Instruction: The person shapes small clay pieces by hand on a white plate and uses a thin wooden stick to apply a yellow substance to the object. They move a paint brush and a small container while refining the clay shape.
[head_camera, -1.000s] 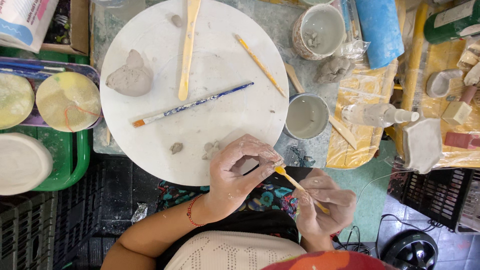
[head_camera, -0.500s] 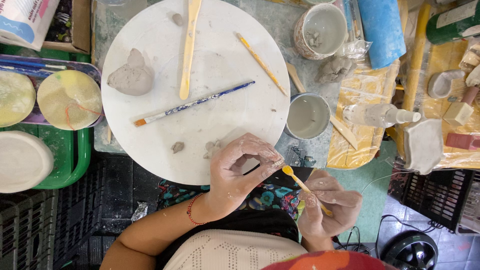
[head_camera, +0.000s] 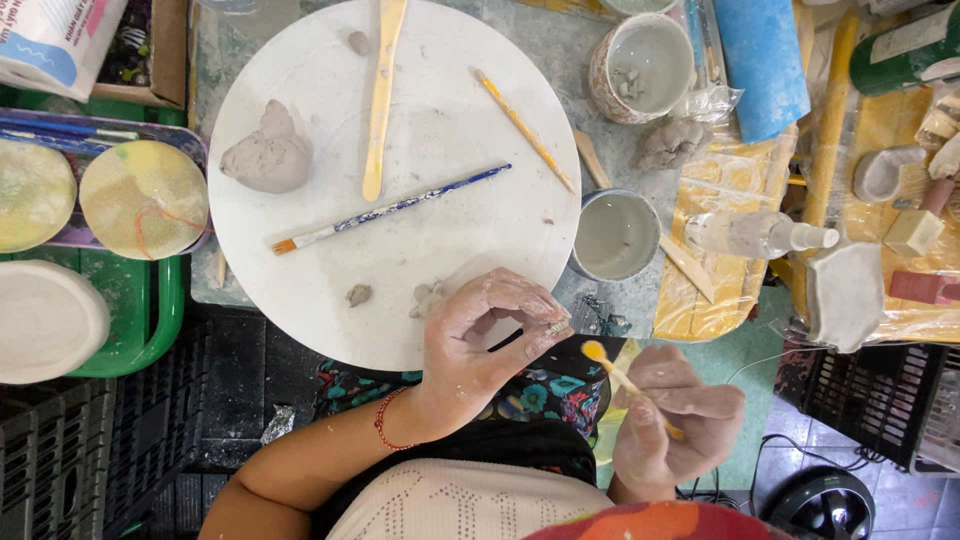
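Two clay-dusted hands work at the 6 o'clock edge of a round white board (head_camera: 400, 150). From the head view, the left hand (head_camera: 480, 345) pinches a tiny bit of clay (head_camera: 558, 325) between thumb and fingertips. At its 4 o'clock, the right hand (head_camera: 675, 420) is curled tight around a yellow-tipped stick (head_camera: 620, 378), its tip close to the bit. On the board, a clay lump (head_camera: 268, 155) sits at 9 o'clock and a blue paintbrush (head_camera: 390, 208) lies in the middle.

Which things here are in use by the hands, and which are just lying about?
In use: left hand pinching a small clay piece; right hand holding a yellow-tipped tool.

Lying about: clay lump, blue paintbrush, wooden tool, grey cup, spray bottle.
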